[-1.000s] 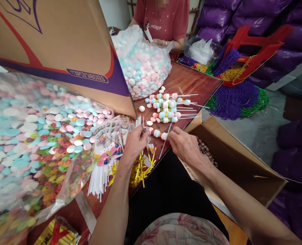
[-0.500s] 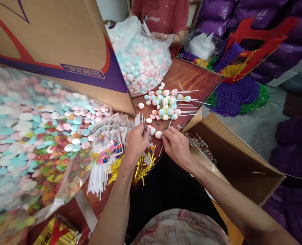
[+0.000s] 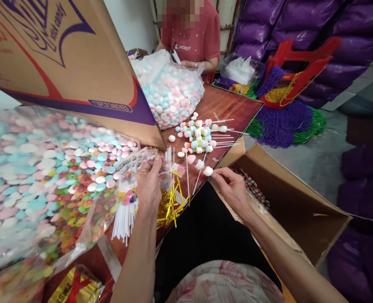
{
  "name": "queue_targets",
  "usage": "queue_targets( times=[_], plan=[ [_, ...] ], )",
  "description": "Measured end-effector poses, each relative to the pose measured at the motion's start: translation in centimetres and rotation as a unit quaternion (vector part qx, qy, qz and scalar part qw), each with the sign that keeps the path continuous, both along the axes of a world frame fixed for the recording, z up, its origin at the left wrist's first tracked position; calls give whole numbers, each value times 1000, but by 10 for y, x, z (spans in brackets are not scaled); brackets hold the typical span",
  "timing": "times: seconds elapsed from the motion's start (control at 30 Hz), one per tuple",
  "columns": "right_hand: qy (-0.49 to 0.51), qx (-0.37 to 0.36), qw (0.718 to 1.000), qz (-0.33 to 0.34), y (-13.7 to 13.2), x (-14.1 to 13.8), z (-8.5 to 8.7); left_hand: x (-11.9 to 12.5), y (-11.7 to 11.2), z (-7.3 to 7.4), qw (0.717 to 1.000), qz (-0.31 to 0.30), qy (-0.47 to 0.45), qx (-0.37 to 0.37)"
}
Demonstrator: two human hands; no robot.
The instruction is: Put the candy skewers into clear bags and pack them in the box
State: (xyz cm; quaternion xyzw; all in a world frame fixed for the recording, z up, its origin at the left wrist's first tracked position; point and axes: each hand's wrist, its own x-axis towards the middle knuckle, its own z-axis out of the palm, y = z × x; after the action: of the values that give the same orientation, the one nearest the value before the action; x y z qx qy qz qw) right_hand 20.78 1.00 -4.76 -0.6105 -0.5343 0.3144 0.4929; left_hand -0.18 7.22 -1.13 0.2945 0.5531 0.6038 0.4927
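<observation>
My right hand [image 3: 232,187] pinches the near end of a candy skewer [image 3: 200,164] threaded with pink, blue and white candies, held over the table edge. Thumb and fingers of my left hand [image 3: 150,179] are closed on a clear printed plastic bag [image 3: 176,169], over the stack of such bags. Below that hand lie white paper sticks [image 3: 123,221] and gold twist ties [image 3: 170,206]. Beyond the hands, several finished candy skewers [image 3: 199,134] lie in a pile, their sticks pointing right. Loose white candies [image 3: 171,138] sit beside them.
A large bag of mixed candies [image 3: 31,189] covers the left side. An upright cardboard box [image 3: 79,63] stands behind it. Across the table [image 3: 233,101], a person in a red shirt [image 3: 195,38] sits behind another candy bag [image 3: 173,92]. An open carton [image 3: 287,198] stands at my right.
My left hand has left the skewer, moved left and taken hold of a printed plastic bag. My right hand keeps the skewer's end and has shifted slightly. The view has tilted up.
</observation>
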Motion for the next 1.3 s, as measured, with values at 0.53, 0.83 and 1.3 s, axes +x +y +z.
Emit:
queue_targets(
  times=[0.53, 0.83, 1.3],
  plan=[
    [32, 6, 996, 82, -6, -17, 5, 2, -14, -2, 968, -142, -204, -31],
    [195, -102, 975, 4, -14, -11, -9, 7, -14, -3, 997, 24, -28, 64],
    [134, 2, 991, 18, -37, -22, 19, -7, -20, 7, 991, 85, -40, 94]
  ],
)
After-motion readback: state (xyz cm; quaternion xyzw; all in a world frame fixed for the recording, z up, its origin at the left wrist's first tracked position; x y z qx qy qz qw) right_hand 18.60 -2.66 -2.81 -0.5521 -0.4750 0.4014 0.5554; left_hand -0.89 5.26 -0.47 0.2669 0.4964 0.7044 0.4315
